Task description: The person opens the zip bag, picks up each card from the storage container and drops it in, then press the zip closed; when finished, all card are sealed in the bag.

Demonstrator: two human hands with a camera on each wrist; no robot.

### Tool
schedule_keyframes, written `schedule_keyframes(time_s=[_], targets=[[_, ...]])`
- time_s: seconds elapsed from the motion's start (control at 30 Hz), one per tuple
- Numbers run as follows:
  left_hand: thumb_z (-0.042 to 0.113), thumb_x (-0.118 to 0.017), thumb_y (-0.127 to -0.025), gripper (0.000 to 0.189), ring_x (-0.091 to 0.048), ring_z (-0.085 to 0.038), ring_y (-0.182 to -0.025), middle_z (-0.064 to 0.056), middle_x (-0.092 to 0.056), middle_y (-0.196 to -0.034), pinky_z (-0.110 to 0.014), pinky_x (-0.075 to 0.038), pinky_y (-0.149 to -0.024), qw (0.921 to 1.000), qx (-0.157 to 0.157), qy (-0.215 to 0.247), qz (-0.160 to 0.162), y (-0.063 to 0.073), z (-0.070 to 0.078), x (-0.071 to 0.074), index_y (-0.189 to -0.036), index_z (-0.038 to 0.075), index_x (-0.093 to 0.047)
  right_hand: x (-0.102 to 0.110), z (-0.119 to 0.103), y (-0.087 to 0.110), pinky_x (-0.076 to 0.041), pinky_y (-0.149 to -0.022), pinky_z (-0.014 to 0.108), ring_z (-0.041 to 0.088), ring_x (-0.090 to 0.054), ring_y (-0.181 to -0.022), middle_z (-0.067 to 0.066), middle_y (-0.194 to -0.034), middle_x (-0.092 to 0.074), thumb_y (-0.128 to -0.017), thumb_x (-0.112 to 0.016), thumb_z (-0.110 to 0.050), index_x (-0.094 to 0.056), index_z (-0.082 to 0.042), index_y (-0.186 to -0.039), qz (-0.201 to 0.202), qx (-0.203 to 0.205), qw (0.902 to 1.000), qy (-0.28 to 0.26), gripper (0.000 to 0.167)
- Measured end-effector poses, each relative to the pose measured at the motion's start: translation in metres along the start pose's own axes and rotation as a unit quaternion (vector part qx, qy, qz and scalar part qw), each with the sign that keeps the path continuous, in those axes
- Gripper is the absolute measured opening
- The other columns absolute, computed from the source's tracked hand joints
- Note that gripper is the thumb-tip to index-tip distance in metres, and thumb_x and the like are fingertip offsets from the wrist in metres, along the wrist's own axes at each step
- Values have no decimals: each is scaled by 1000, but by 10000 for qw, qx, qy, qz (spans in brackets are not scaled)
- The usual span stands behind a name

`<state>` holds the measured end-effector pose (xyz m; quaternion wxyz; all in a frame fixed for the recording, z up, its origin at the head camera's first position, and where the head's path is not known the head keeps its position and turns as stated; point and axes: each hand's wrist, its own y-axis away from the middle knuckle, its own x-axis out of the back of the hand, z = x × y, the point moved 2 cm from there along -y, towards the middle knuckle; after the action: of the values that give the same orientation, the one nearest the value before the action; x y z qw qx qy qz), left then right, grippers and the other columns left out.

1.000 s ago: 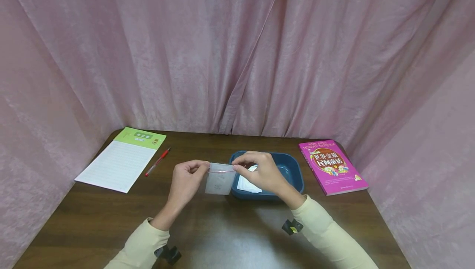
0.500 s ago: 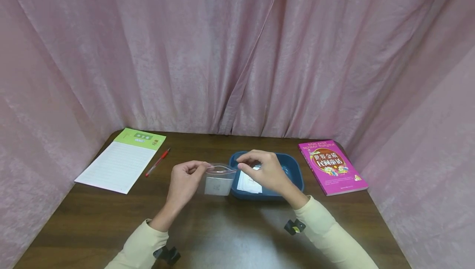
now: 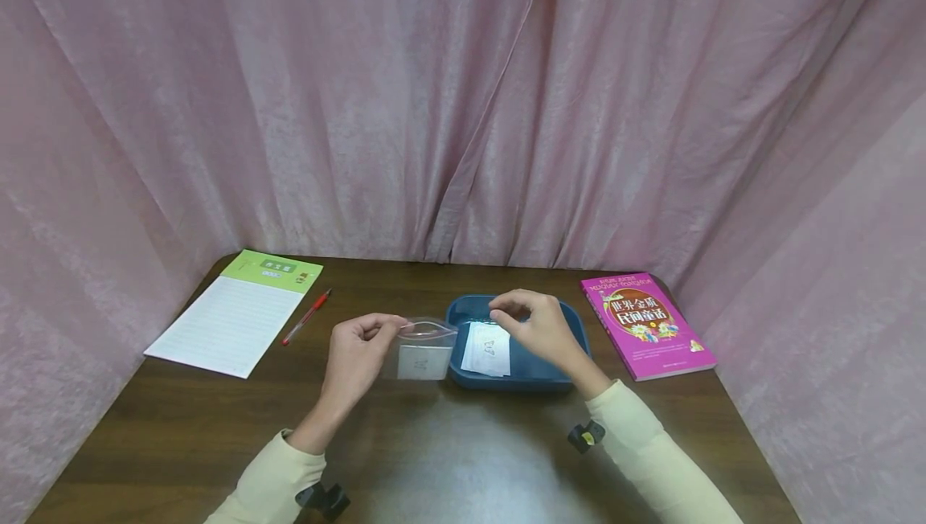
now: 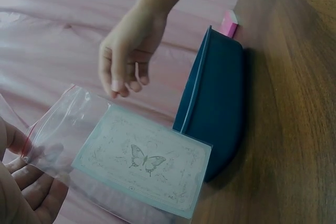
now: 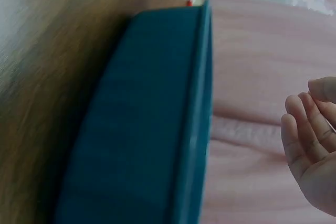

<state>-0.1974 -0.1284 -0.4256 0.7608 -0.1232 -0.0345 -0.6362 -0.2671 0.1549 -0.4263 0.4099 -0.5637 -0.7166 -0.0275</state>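
My left hand (image 3: 362, 351) pinches a clear zip-lock bag (image 3: 427, 331) by its upper left corner. The bag's mouth gapes, and its seal strip is pink-red. Inside lies a pale card (image 4: 147, 161) with a butterfly drawing, plain to see in the left wrist view. Over the blue plastic box (image 3: 521, 382) hovers my right hand (image 3: 538, 331), apart from the bag, its fingers loosely bent and holding nothing visible. White cards (image 3: 486, 349) lie in the box's left part, the top one bearing a butterfly picture.
A lined writing pad (image 3: 231, 315) with a green header lies at the left, a red pen (image 3: 307, 317) beside it. At the right is a pink book (image 3: 649, 325). Pink curtains (image 3: 463, 106) hang around the wooden table (image 3: 434, 444).
The bag's mouth has gone from flat to gaping. My right hand has let go of the bag and moved right, over the box. My left hand keeps its pinch.
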Motion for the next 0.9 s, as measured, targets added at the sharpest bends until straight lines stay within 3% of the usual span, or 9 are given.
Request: schedule_keyframes(time_s=[0.2,0.43,0.63,0.9], targets=[[21,-67,-98,18,-66,-17,-78,-6,-79,-94,-24,-44,-59,10000,19,4,-6,0,-2,1,-96,9,-81,-4,24,-1,-56,-70,27,10,-67,-80,-1,-97,-76,-93,-76,-18,-77,-7,-108,-167,-409,9990,85,19],[16,-67,-98,19,-76,-14,-87,-11,-79,-96,-26,-58,-74,9989,-32,467,-105,-1,0,1,-98,2,-79,-12,48,-4,-57,-75,32,12,-70,-84,-2,-94,-76,-91,-78,-17,-77,-6,-108,-396,-704,9967,89,20],[17,-68,-98,18,-74,-12,-83,-9,-79,-94,-28,-56,-69,9994,-21,338,-65,0,0,1,-97,4,-80,-18,67,-6,-58,-78,34,11,-70,-88,-3,-96,-76,-90,-79,-18,-77,-7,-110,-633,-746,9949,237,23],[17,-67,-97,18,-72,-12,-80,-9,-79,-93,-23,-51,-63,9995,-74,279,-87,1,-1,1,-96,5,-80,-23,86,-8,-58,-82,41,17,-71,-93,6,-105,-77,-88,-81,-18,-77,-8,-112,-905,-997,9900,410,26]])
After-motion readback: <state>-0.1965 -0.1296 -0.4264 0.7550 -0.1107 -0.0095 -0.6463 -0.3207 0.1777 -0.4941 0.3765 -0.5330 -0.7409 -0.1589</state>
